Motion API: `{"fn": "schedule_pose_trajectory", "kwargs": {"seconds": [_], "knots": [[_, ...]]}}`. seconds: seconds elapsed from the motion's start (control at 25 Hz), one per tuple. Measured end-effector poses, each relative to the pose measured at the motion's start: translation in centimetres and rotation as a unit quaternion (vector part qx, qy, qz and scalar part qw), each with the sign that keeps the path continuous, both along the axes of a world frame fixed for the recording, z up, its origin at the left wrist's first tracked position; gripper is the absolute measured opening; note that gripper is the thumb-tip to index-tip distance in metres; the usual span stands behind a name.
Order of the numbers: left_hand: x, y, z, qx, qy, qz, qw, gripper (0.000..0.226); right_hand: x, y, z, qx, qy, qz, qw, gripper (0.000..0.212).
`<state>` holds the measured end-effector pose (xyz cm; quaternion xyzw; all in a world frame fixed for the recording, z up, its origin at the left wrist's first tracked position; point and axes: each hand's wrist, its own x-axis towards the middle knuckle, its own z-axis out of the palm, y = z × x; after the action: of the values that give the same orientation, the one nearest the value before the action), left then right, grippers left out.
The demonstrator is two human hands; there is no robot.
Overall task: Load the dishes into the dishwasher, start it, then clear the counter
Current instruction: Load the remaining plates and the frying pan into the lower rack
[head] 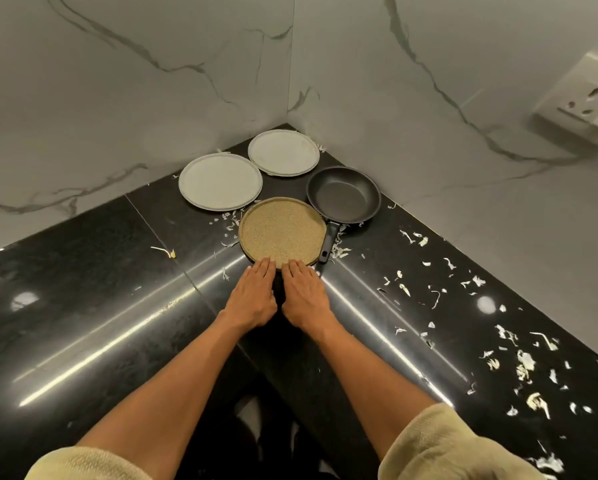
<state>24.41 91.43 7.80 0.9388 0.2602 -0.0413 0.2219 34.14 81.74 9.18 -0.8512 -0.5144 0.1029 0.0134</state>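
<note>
Out beyond the left hand (254, 294) and off to its left, a pale grey plate (220, 181) lies flat on the black counter (117, 271) close to the marble wall (117, 81). The left hand itself lies palm down on the counter with its fingers straight and close together, gripping nothing; its fingertips (264, 263) touch the near rim of a speckled tan plate (282, 231), which sits just ahead of both hands. Further ahead, past the tan plate, a second pale grey plate (283, 152) rests in the corner where the two walls meet. The right hand (304, 294) lies just beside the left, thumbs nearly touching, flat and with straight fingers too, holding nothing, its fingertips at the same near rim. Ahead of the right hand and a little to its right stands a black frying pan (343, 195), its handle (328, 242) running back toward that hand along the right edge of the tan plate; whether the two touch I cannot tell. White vegetable scraps (519, 362) are strewn over the counter to the right of the right hand, with a few more around the tan plate. High on the wall far to the right is a white socket (581, 95). Cream sleeves (446, 445) cover both upper arms.
</note>
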Motion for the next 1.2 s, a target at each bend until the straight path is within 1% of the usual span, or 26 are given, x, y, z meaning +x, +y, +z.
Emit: {"fn": "schedule_pose_trajectory", "kwargs": {"seconds": [0.08,0.16,0.24,0.32,0.4,0.6,0.68,0.8,0.92,1.0,1.2], "knots": [[0.7,1.0,-0.2,0.002,-0.003,-0.002,1.000,0.071,0.8,1.0,-0.4,0.001,-0.014,0.012,1.000,0.072],[1.0,1.6,-0.1,0.009,-0.014,-0.003,1.000,0.068,1.2,1.6,-0.5,0.018,-0.018,0.022,0.999,0.056],[1.2,2.1,-0.1,0.024,-0.050,0.005,0.998,0.065,1.6,2.2,-0.5,0.046,-0.019,0.036,0.998,0.038],[1.3,2.5,-0.3,0.054,-0.076,0.005,0.996,0.054,2.0,2.8,-0.3,0.072,-0.021,0.046,0.996,0.030],[1.2,2.8,-0.8,0.072,-0.085,0.009,0.994,0.040,2.2,3.1,-0.6,0.097,-0.018,0.064,0.993,0.028],[0.6,3.0,-1.1,0.107,-0.104,-0.005,0.989,0.019,1.8,2.4,-1.6,0.128,-0.014,0.100,0.987,0.034],[0.4,3.1,-0.9,0.118,-0.118,-0.013,0.986,0.017,1.7,2.2,-1.7,0.147,-0.019,0.106,0.983,0.033],[0.1,3.5,0.1,0.136,-0.163,-0.014,0.977,0.015,1.5,2.1,-1.0,0.191,-0.032,0.105,0.975,0.027],[-0.3,4.1,2.0,0.153,-0.215,-0.028,0.964,0.010,1.4,2.4,0.4,0.227,-0.053,0.082,0.969,0.020],[-0.5,4.8,3.4,0.169,-0.233,-0.043,0.957,0.012,1.3,2.8,1.4,0.246,-0.066,0.062,0.965,0.016],[-2.9,5.5,5.9,0.211,-0.258,-0.065,0.941,0.013,0.3,2.8,3.5,0.274,-0.094,0.054,0.956,0.022]]}}
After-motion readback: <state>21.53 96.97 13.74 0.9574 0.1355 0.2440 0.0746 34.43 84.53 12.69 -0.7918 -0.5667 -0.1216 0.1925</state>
